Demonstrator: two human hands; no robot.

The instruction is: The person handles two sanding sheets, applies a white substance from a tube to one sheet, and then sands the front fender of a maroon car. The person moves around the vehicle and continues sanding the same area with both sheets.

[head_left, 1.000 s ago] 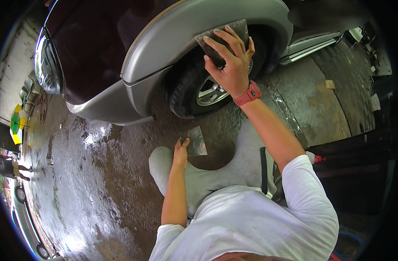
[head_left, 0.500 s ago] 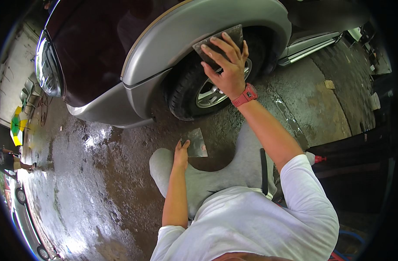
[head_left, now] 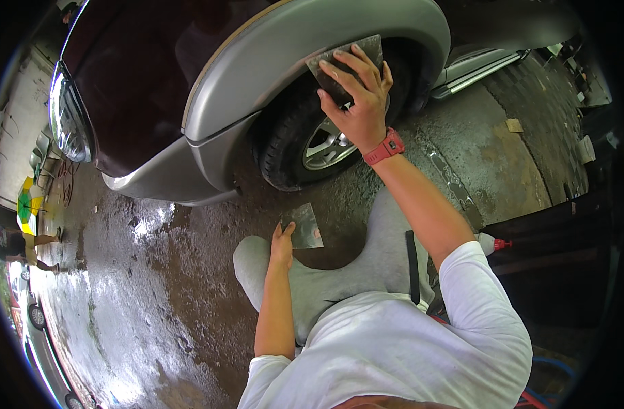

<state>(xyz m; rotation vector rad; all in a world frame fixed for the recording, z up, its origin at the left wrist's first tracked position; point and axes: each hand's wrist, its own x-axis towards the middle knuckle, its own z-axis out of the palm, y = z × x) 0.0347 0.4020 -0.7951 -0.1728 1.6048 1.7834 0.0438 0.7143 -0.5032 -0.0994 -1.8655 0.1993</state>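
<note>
In my right hand [head_left: 361, 102], a dark, thin rectangular plate [head_left: 325, 60] lies against the lower lip of the car's silver wheel arch [head_left: 257, 71]. My fingers are spread across the plate's face, with the thumb lower down. A red wristwatch [head_left: 384, 147] is on that wrist. Resting by my left knee, my left hand [head_left: 282, 245] pinches a thin, greyish square plate [head_left: 307, 228] by one edge. A small pale smear shows near that plate's corner. Behind the right hand sits the front tyre [head_left: 279, 153] with its silver rim [head_left: 325, 144], partly covered by my hand.
The dark red car body [head_left: 138, 82] and headlight [head_left: 70, 116] stand ahead. Wet, rough ground [head_left: 182, 273] spreads to the left, where a person [head_left: 26, 247], a yellow-green umbrella [head_left: 27, 204] and parked cars [head_left: 43, 341] appear. A red-nozzled bottle [head_left: 492, 244] is by my right hip.
The right hand and its plate have shifted only slightly along the arch. My left hand stays in place. At far left, the person's legs have moved apart.
</note>
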